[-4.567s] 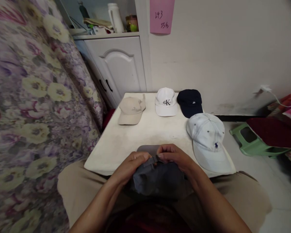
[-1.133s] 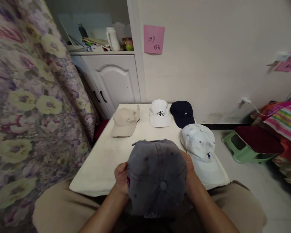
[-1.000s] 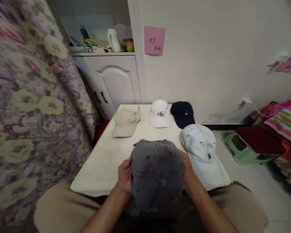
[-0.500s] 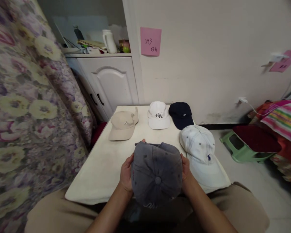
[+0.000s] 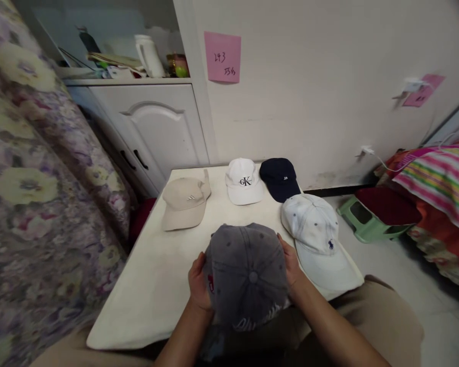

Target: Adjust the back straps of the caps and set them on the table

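Between my two hands is a grey baseball cap (image 5: 248, 270), crown up, with white lettering on the side toward me and a small red mark on its left side. My left hand (image 5: 199, 283) is closed on the cap's left edge. On the opposite edge my right hand (image 5: 290, 262) grips it, fingers partly hidden behind the crown. A pale denim cap (image 5: 311, 224) with a dark blue emblem lies just right of my right hand. Farther back are a beige cap (image 5: 185, 201), a white cap (image 5: 244, 181) with black letters and a navy cap (image 5: 279, 178).
The caps rest on a cream-covered table (image 5: 145, 285). Floral curtain (image 5: 53, 204) hangs at the left, beside a white cabinet (image 5: 156, 122). A green stool (image 5: 367, 224) with a dark red top stands on the floor at right, near a bed with striped cloth (image 5: 439, 173).
The grey cap has tilted in my hands, so more of its white lettering and red side mark shows. My view has shifted slightly; the other caps stay in place.
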Tool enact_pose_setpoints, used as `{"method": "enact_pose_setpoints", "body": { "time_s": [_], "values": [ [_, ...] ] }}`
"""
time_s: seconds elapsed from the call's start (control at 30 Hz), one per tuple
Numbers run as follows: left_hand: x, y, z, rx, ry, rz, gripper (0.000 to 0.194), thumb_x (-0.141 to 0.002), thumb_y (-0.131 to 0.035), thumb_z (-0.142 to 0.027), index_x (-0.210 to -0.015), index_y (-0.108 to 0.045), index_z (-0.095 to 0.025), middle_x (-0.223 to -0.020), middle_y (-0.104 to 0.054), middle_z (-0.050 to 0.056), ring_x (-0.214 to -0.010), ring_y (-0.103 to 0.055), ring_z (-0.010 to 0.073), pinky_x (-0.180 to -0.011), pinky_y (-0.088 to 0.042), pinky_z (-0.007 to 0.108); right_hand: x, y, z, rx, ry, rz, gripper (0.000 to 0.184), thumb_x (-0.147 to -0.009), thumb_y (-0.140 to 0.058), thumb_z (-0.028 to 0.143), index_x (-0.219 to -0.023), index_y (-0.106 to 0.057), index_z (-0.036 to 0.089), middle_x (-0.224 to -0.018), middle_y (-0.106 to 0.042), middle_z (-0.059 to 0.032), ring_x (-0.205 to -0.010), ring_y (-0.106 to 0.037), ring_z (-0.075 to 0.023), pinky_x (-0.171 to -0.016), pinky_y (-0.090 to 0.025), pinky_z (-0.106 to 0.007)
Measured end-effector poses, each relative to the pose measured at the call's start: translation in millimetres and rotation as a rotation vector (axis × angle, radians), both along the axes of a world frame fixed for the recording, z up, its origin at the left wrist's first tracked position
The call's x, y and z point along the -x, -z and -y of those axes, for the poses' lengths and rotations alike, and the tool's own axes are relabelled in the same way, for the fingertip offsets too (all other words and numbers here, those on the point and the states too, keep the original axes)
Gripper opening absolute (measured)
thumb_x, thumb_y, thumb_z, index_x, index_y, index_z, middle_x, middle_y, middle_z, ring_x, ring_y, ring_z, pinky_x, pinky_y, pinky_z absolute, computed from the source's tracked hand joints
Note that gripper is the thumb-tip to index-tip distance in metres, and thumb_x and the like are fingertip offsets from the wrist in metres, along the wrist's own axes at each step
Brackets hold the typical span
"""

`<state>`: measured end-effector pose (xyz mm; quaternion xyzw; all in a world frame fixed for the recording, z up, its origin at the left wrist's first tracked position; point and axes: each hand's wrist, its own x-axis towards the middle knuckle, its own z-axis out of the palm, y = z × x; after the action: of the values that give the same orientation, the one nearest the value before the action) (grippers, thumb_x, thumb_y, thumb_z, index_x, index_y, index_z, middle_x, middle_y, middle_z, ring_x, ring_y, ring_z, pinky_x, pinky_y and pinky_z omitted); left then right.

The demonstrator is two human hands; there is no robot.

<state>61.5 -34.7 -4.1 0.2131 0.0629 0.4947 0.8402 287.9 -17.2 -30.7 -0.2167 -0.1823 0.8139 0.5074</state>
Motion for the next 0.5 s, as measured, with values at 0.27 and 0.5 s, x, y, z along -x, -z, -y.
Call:
{"method": "enact_pose_setpoints", "body": {
  "time_s": [0.27,0.5],
  "values": [
    [15,24.8,-19,0.082,0.010,0.069,0.042,-0.095,-0.039,-0.031,-0.115,-0.074,-0.019,-0.123,-0.073,0.008,-0.135,-0.051,0.0270,-0.118,-0.031,0.042,9,23.7,-7,0.077,-0.091,-0.064,0.018,-0.074,-0.073,0.032,-0.078,-0.069,0.015,-0.086,-0.079,-0.0117,-0.106,-0.070,-0.0311,-0.100,-0.050,-0.049],
    [19,46.9,-32,0.286,-0.169,-0.042,0.035,-0.095,-0.045,-0.026,-0.107,-0.076,-0.016,-0.099,-0.080,0.009,-0.119,-0.065,0.0275,-0.110,-0.044,0.040,10,28.1,-15,0.045,0.092,-0.039,0.011,-0.075,-0.069,0.024,-0.083,-0.072,0.018,-0.073,-0.078,-0.0038,-0.092,-0.075,-0.0265,-0.094,-0.056,-0.044]
  ]
}}
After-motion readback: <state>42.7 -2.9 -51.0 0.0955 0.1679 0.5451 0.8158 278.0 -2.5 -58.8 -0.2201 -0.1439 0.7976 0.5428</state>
